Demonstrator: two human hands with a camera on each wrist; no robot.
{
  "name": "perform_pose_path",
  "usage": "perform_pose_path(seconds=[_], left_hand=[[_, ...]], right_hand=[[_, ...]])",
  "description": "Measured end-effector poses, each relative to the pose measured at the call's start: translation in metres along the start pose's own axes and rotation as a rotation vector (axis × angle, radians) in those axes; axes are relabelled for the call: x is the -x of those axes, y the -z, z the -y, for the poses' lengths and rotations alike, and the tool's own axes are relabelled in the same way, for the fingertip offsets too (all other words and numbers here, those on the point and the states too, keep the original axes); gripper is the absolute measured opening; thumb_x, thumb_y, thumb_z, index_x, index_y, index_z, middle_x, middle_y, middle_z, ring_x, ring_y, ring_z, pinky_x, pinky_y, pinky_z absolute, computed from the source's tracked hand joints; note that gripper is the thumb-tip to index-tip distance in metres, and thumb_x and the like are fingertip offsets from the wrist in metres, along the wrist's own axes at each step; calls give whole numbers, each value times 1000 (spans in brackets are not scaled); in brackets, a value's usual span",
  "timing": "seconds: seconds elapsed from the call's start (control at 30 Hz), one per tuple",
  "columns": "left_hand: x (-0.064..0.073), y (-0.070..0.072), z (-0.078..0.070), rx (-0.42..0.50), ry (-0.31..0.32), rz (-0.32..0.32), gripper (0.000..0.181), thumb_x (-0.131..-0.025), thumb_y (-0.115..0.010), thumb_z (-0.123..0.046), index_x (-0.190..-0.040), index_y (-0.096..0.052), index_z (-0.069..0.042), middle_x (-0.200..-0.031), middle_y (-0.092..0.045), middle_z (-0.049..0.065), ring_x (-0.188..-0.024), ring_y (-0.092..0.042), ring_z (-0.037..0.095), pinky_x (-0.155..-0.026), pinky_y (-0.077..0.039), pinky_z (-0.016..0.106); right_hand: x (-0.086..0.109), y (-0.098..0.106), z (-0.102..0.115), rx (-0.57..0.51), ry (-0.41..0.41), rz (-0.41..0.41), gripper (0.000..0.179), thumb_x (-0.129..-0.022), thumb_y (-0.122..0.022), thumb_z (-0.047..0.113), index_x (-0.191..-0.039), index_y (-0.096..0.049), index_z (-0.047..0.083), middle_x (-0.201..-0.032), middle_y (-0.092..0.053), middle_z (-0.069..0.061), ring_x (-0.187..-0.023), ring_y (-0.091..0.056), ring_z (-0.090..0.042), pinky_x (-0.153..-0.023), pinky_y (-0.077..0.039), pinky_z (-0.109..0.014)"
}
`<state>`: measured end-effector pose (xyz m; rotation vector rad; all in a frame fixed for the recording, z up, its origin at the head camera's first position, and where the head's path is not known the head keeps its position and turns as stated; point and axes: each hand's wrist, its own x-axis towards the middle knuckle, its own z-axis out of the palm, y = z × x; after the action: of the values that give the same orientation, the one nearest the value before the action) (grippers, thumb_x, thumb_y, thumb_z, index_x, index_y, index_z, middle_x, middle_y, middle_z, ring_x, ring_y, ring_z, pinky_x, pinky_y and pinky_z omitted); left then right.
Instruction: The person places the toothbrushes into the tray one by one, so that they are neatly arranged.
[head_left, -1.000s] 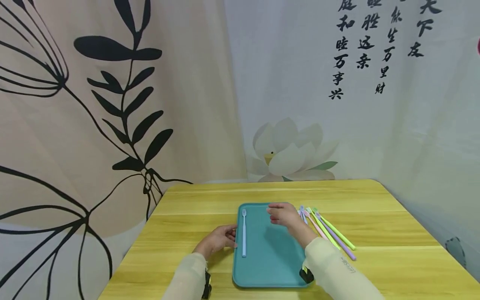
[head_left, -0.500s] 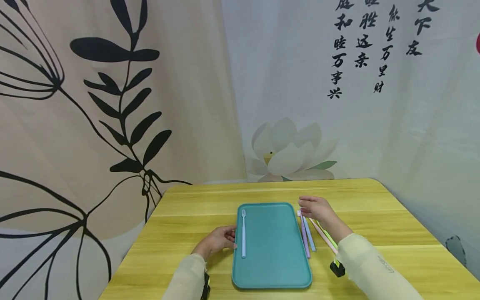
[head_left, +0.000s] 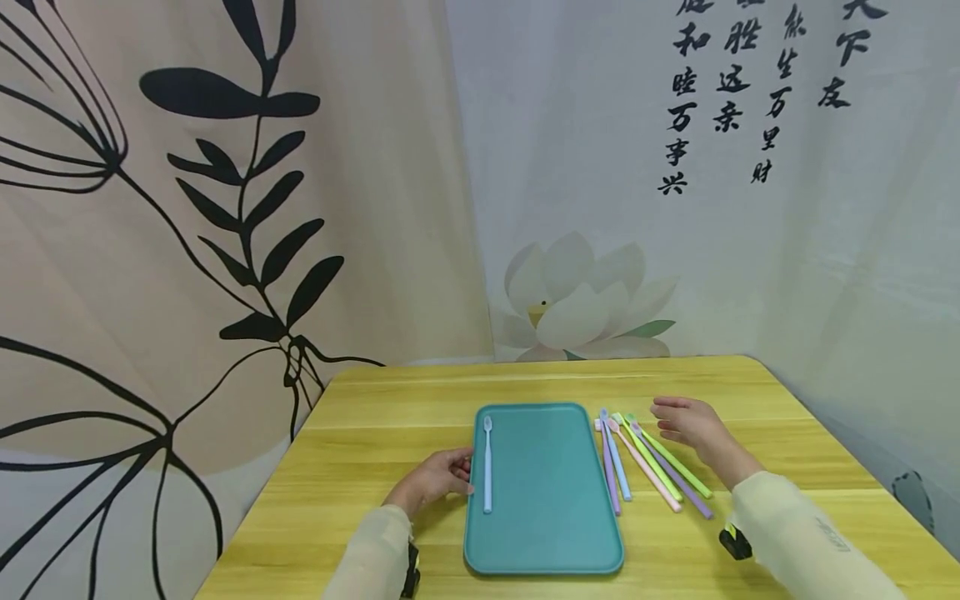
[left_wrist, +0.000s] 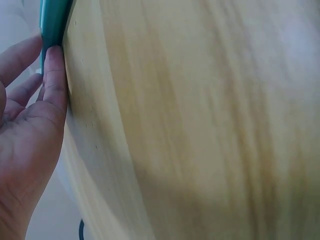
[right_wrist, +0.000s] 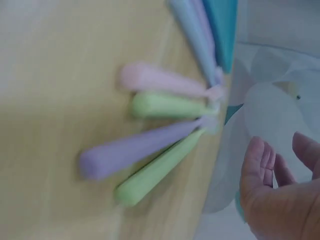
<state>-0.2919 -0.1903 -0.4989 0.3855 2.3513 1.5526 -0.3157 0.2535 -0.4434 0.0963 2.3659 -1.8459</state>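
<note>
My left hand [head_left: 438,478] holds the left rim of a teal tray [head_left: 551,500]; the left wrist view shows its fingers [left_wrist: 55,75] at the tray's edge. One light blue toothbrush [head_left: 488,467] lies lengthwise along the tray's left side. Right of the tray, several toothbrushes lie fanned on the table: a purple one and a blue one [head_left: 618,467] close to the rim, then a pink one [head_left: 651,471], green ones and another purple one [right_wrist: 132,150]. My right hand [head_left: 697,429] is raised just right of these, fingers loosely extended, holding nothing.
The wooden table [head_left: 390,400] has rounded far corners. A printed cloth [head_left: 405,208] with plants, a lotus and writing hangs behind it. Black wrist devices [head_left: 735,543] sit at both sleeves.
My right hand has moved from over the tray to the right, past the toothbrushes, uncovering them. The left hand stays at the tray's rim; the tray and its toothbrush keep their place.
</note>
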Motion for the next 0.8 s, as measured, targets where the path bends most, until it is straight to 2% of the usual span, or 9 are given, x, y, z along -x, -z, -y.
perform_pose_path(seconds=[0.27,0.53,0.67,0.8], left_hand=[[-2,-1,3,22,-18,17,72,-80,-70,12,-145,-40,10,-106,-55,14,-92,-50,24,-79,-46,32],[0,-1,0,25,-25,16,71,-80,-69,14,-144,-41,12,-105,-56,17,-91,-50,24,-79,-46,32],[-1,-1,-1,27,-19,13,70,-80,-70,13,-144,-42,11,-105,-56,16,-90,-49,23,-78,-45,31],[-1,-2,-1,18,-11,12,71,-80,-70,12,-145,-41,11,-105,-56,15,-91,-49,23,-79,-45,32]], right_hand=[[0,22,-27,75,-27,-11,60,-102,-57,25,-145,-37,-11,-143,-41,-31,-125,-45,-46,-98,-47,-44],[-1,36,-47,121,-28,14,58,-100,-59,19,-144,-38,-13,-142,-42,-33,-127,-46,-47,-94,-51,-40],[-1,41,-54,152,15,86,57,-100,-59,15,-142,-38,-16,-138,-46,-34,-122,-53,-43,-91,-52,-40],[-1,47,-61,132,41,200,56,-99,-58,9,-141,-35,-20,-133,-49,-35,-114,-59,-34,-90,-52,-41]])
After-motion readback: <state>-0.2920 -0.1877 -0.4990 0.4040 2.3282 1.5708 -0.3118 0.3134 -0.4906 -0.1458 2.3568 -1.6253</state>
